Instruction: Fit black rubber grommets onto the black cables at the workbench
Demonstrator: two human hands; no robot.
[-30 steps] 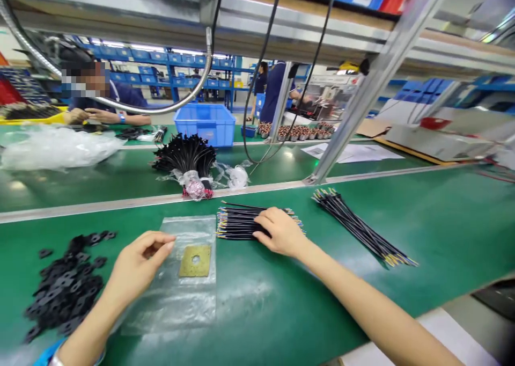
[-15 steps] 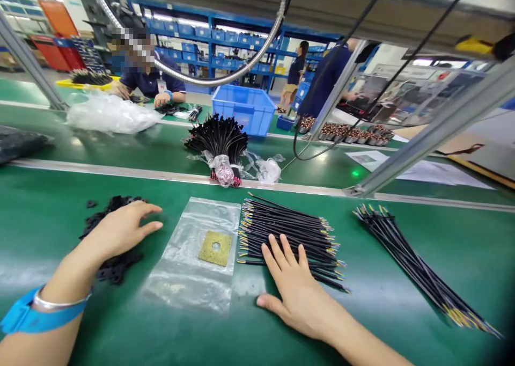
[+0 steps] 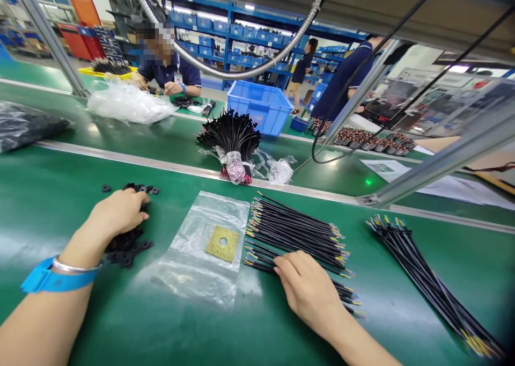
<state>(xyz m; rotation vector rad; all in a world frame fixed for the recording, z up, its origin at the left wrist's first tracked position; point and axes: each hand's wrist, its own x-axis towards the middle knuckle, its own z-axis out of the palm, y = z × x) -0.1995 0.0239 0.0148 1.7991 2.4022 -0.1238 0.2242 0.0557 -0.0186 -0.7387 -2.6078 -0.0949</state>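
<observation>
My left hand [image 3: 118,213], with a blue wrist strap [image 3: 60,277], reaches down into a pile of small black plastic parts [image 3: 129,250]. Its fingers are curled, and whatever they pinch is hidden. At the right, my right hand [image 3: 311,288] has its fingers bent together on the near cables of a row of short black cables [image 3: 295,229] with coloured wire ends. Its fingertips are partly hidden. Between the hands lies a clear plastic bag [image 3: 193,253] with a yellowish square plate [image 3: 223,242] that has a round hole.
A bundle of longer black cables [image 3: 430,280] lies to the right. Behind the metal rail stand a tied bunch of black cables [image 3: 231,135] and a blue bin [image 3: 259,105]. A co-worker [image 3: 164,71] sits across the bench. A slanted metal post [image 3: 422,165] rises at the right.
My left hand has lowered and curled into the black parts. My right hand, flat and spread before, has drawn its fingers in on the near cables, and those cables have shifted apart from the row.
</observation>
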